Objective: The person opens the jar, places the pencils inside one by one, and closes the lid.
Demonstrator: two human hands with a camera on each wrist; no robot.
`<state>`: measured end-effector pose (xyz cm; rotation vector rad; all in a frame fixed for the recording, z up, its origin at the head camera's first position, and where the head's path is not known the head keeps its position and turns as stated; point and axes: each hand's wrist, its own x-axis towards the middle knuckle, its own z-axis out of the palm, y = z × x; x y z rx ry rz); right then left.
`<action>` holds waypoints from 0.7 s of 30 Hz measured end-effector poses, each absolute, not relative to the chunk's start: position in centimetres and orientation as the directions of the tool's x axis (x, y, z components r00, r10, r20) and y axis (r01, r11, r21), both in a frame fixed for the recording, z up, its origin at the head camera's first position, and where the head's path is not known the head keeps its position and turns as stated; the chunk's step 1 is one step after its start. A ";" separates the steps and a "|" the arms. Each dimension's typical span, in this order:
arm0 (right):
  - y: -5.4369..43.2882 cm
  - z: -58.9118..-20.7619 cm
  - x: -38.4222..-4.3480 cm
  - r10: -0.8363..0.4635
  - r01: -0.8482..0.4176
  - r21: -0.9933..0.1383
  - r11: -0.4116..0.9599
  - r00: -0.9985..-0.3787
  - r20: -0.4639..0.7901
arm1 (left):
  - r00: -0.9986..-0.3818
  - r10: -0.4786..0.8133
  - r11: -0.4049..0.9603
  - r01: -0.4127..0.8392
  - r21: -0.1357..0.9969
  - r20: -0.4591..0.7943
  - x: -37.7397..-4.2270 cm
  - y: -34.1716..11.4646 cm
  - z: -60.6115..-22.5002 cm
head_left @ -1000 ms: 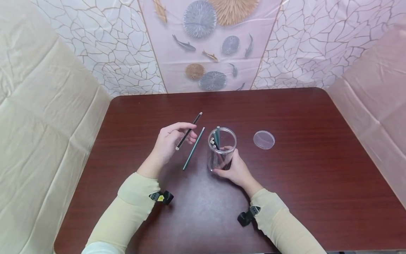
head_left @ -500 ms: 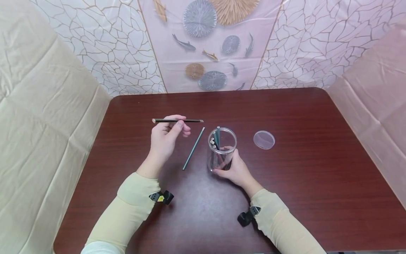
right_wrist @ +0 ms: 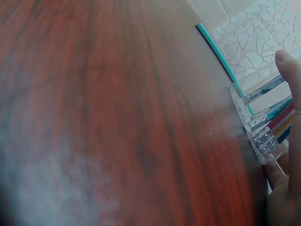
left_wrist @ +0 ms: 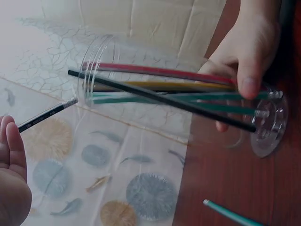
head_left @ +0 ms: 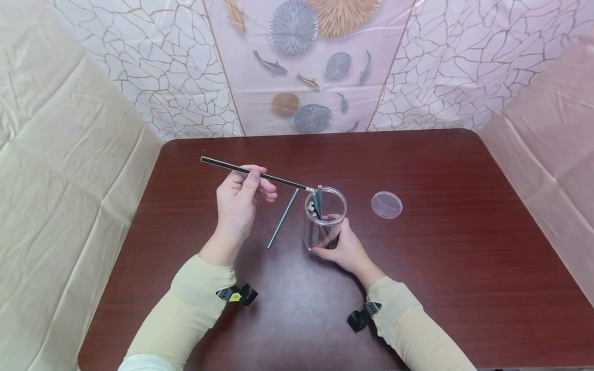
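Note:
My left hand [head_left: 235, 206] pinches a black pencil [head_left: 287, 182] between thumb and fingers, above the table left of the jar. The pencil slants down to the right, its metal-banded end close to the rim of the clear jar [head_left: 326, 223]; in the left wrist view that end [left_wrist: 70, 102] appears just outside the mouth. My right hand [head_left: 348, 251] grips the upright jar low on its side. Inside lean several pencils, among them a red one [left_wrist: 155, 71], a yellow one [left_wrist: 164, 85], green ones and a black one. A green pencil [head_left: 282, 220] lies on the table between my hands.
A clear round lid [head_left: 386, 205] lies flat on the dark wooden table [head_left: 445, 257], right of the jar. Patterned cloth [head_left: 431, 67] hangs behind the table, and plain pale cloth [head_left: 60, 154] stands along both sides.
The black pencil has swung round in my left hand, from slanting up to the right, through level, to pointing down at the jar's rim. That hand shifted slightly left; my right hand and jar stayed put.

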<state>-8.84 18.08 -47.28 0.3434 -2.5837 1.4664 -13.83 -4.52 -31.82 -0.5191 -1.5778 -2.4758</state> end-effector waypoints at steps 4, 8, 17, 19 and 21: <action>18.1 -47.1 -8.8 -0.124 -0.271 -0.824 0.498 -0.963 0.241 | -0.931 0.088 -0.429 0.285 0.857 0.354 -13.5 -4.2 -31.9; 18.0 -47.1 -8.8 -0.114 -0.263 -0.826 0.498 -0.964 0.239 | -0.928 0.108 -0.408 0.286 0.867 0.357 -13.4 -4.1 -32.0; 18.0 -47.3 -8.7 -0.105 -0.264 -0.825 0.500 -0.964 0.245 | -0.928 0.134 -0.345 0.284 0.895 0.347 -13.4 -4.0 -32.1; 18.0 -47.3 -8.7 -0.103 -0.266 -0.823 0.501 -0.963 0.249 | -0.926 0.137 -0.286 0.304 0.909 0.352 -13.3 -3.9 -32.1; 18.0 -47.3 -8.7 -0.105 -0.270 -0.821 0.503 -0.962 0.252 | -0.921 0.141 -0.220 0.327 0.919 0.362 -13.3 -3.8 -32.1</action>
